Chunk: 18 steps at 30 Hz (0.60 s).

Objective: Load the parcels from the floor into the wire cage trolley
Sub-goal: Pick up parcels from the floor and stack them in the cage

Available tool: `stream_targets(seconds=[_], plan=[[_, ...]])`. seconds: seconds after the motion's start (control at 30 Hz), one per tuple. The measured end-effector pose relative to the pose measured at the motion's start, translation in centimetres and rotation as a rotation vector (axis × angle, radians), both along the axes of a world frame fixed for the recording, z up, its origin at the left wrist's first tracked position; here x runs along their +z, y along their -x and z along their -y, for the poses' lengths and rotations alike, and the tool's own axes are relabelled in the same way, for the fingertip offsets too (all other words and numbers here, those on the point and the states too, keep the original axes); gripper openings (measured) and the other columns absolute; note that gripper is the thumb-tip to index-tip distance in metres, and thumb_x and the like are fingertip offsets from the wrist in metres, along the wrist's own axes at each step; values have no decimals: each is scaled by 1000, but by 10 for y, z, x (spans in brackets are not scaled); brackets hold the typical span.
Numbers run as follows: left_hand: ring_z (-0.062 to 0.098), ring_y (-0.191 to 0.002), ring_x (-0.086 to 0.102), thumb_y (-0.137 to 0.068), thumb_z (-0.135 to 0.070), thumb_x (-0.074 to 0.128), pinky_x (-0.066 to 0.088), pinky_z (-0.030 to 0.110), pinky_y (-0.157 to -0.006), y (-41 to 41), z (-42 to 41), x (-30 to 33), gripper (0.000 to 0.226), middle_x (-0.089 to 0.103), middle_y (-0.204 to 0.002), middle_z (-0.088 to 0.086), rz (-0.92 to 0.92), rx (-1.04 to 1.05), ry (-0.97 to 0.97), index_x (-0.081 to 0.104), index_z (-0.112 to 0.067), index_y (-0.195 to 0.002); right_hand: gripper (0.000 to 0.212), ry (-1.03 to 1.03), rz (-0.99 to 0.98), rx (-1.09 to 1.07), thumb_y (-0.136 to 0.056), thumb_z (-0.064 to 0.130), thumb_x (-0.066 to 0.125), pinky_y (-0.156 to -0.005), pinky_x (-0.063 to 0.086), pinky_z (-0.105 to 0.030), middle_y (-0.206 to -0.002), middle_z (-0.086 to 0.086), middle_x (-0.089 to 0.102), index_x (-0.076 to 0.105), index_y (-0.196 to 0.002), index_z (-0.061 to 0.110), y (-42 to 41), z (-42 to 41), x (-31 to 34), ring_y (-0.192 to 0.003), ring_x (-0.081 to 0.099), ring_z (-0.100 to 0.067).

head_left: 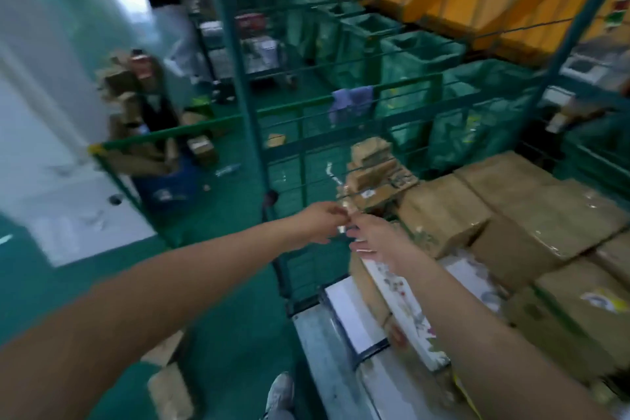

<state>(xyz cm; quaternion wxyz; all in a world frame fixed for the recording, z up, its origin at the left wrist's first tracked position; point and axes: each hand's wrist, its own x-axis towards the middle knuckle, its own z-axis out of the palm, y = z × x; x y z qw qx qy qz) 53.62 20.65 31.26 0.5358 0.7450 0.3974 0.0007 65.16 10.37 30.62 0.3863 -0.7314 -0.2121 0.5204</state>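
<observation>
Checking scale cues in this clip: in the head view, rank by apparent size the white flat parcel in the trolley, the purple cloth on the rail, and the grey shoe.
1. white flat parcel, clearly largest.
2. purple cloth and grey shoe look alike; the shoe is nearer and cut off, so unranked.

Your two forearms are bare, with no sleeve showing anywhere along them. Your left hand (pixel 320 222) and right hand (pixel 373 237) wear no gloves, and no watch or band shows at either wrist. Low in view, you wear a grey sneaker (pixel 280 390) below a grey trouser leg (pixel 278 415).
</observation>
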Motion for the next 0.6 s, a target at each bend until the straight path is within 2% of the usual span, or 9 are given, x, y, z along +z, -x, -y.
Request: stream_targets(seconds=[0.07, 0.17, 0.27, 0.33, 0.47, 0.6], plan=[[20, -101, 63, -103, -33, 58, 54, 33, -83, 53, 0, 2, 16, 65, -113, 0, -13, 121, -8, 65, -25, -114, 42, 0, -2, 101, -103, 54, 50, -97, 53, -39, -129, -3, 62, 49, -133, 26, 39, -11, -4, -113, 63, -26], [17, -102, 64, -103, -27, 57, 55, 33, -85, 124, -4, 2, 19, 63, -114, -3, -26, 273, 23, 64, -22, -120, 40, -8, -12, 237, -104, 54, 48, -98, 52, -41, -122, -3, 63, 51, -133, 26, 95, -29, -10, -111, 62, -27], [18, -98, 61, -103, -26, 57, 52, 30, -78, 206, -1, -2, 15, 61, -106, -8, -1, 480, 43, 61, -26, -118, 44, -7, -2, 422, -103, 53, 50, -94, 51, -40, -118, -3, 64, 53, -135, 22, 163, -51, -17, -98, 60, -24], [19, -93, 56, -104, -25, 55, 46, 30, -78, 262, 6, -10, 13, 61, -100, -5, 24, 614, 78, 60, -25, -115, 46, 11, 9, 540, -102, 53, 51, -92, 52, -40, -119, -2, 64, 54, -136, 22, 210, -62, -24, -95, 61, -24], [21, -88, 57, -100, -29, 59, 45, 35, -79, 373, 30, -30, 13, 61, -102, 2, 19, 839, 116, 64, -25, -111, 46, 38, 8, 748, -103, 52, 51, -87, 53, -38, -116, -2, 64, 56, -135, 20, 306, -72, -38, -96, 61, -24], [20, -92, 60, -100, -29, 60, 52, 28, -71, 489, 66, -46, 18, 63, -111, 0, 27, 1069, 163, 63, -26, -118, 38, 61, 20, 938, -104, 49, 49, -87, 51, -39, -120, -6, 64, 60, -124, 19, 414, -70, -42, -96, 60, -24]])
